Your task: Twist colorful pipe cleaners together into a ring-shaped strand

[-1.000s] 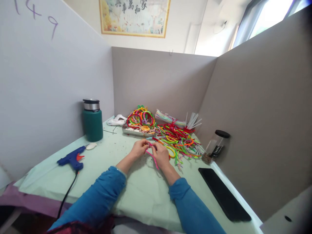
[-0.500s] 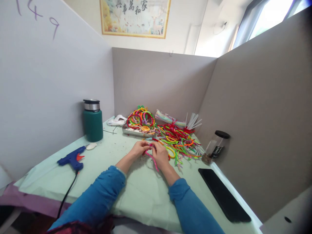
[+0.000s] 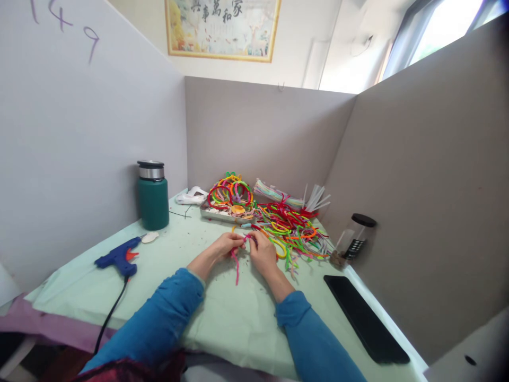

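A pink pipe cleaner [image 3: 237, 270] is pinched between my two hands over the middle of the table. My left hand [image 3: 223, 248] grips it with closed fingers, and its loose end dangles below them. My right hand [image 3: 262, 253] pinches another part of the same pink piece, a short way to the right. Just beyond my fingers lies a tangled heap of coloured pipe cleaners [image 3: 290, 225]. A metal tray [image 3: 222, 216] behind my hands bears coloured rings [image 3: 230, 192] and small flat pieces.
On the left are a blue glue gun [image 3: 119, 257] with its cord, a white spoon-like piece [image 3: 150, 237] and a green bottle [image 3: 153, 204]. To the right lie a black phone-like slab [image 3: 366, 318] and a clear jar [image 3: 353, 239]. Grey partitions [image 3: 266, 132] enclose the table.
The pink pipe cleaner's loose end has swung left and now hangs below my left hand. My hands have drawn slightly apart, both still gripping it.
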`<state>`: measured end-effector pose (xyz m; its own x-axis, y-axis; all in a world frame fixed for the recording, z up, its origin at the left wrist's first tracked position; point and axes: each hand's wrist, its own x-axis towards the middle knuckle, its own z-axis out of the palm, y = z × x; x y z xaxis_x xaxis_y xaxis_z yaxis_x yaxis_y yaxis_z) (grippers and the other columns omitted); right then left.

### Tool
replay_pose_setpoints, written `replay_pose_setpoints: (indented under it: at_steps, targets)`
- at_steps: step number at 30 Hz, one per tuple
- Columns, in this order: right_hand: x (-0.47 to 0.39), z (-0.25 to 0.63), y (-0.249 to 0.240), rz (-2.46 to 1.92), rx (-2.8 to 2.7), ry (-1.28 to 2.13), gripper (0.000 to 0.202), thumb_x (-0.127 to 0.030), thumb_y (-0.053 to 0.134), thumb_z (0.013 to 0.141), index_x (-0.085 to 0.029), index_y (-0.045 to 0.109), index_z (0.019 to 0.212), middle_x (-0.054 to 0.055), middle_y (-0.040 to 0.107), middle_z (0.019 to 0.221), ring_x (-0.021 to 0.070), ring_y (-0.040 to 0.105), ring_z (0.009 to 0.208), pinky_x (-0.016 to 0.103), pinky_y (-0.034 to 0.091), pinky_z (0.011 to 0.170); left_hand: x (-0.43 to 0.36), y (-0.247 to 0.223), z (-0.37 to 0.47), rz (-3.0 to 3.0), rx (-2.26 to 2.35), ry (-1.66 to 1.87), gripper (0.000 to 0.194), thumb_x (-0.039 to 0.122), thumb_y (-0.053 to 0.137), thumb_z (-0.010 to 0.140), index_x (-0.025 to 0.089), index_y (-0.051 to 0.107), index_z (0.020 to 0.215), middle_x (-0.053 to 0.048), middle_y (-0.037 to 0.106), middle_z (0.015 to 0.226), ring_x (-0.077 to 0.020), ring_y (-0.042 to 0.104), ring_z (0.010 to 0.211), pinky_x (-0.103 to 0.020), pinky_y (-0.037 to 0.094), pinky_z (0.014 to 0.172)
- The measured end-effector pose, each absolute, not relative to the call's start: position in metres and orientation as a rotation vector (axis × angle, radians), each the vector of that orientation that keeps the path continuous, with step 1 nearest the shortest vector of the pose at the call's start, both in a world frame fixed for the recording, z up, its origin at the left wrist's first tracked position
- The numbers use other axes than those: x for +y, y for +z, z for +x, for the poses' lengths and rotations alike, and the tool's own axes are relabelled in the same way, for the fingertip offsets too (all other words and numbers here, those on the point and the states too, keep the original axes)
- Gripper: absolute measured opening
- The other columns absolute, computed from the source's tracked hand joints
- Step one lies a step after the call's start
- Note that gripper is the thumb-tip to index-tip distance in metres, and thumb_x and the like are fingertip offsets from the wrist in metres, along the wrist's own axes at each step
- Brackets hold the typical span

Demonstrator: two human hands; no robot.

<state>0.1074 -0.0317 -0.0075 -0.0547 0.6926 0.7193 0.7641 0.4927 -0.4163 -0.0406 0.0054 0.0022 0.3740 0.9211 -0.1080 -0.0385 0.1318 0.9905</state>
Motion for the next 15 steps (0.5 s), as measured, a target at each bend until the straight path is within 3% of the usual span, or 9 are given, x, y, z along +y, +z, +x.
replay_pose_setpoints:
  at_steps: [3,5,11,15]
  targets:
    - [-0.032,0.109,-0.007,-1.231,-1.776,-0.096,0.023,-0.017,0.042,0.084,-0.02,0.059,0.099,0.005,0.065,0.094,0.0168,0.058,0.085,0.025,0.041,0.073,0.006,0.001,-0.042,1.38,1.057,0.833,0.024,0.036,0.063,0.071,0.013,0.057,0.074,0.007,0.042,0.047,-0.0024,0.025,0.033,-0.019,0.015,0.037]
    - [-0.033,0.109,-0.006,-1.231,-1.787,-0.091,0.023,-0.017,0.043,0.083,-0.02,0.06,0.098,0.005,0.065,0.093,0.0168,0.059,0.084,0.025,0.041,0.073,0.008,0.001,-0.043,1.504,1.184,0.872,0.026,0.039,0.062,0.071,0.013,0.06,0.072,0.008,0.037,0.044,-0.0044,0.026,0.035,-0.02,0.017,0.039]
    - [-0.032,0.109,-0.008,-1.229,-1.825,-0.079,0.02,-0.019,0.044,0.084,-0.02,0.061,0.094,0.004,0.066,0.09,0.0169,0.06,0.08,0.026,0.041,0.07,0.016,0.001,-0.046,2.045,1.446,1.08,0.022,0.032,0.057,0.073,0.016,0.063,0.059,-0.001,0.057,0.056,-0.0123,0.045,0.056,-0.023,0.026,0.053]
    - [-0.031,0.109,-0.01,-1.225,-1.844,-0.079,0.018,-0.02,0.045,0.084,-0.02,0.061,0.092,0.004,0.066,0.09,0.0169,0.06,0.08,0.025,0.041,0.07,0.016,-0.002,-0.049,2.059,1.515,1.078,0.022,0.038,0.062,0.07,0.018,0.064,0.06,-0.005,0.06,0.06,-0.0155,0.049,0.06,-0.023,0.026,0.055]
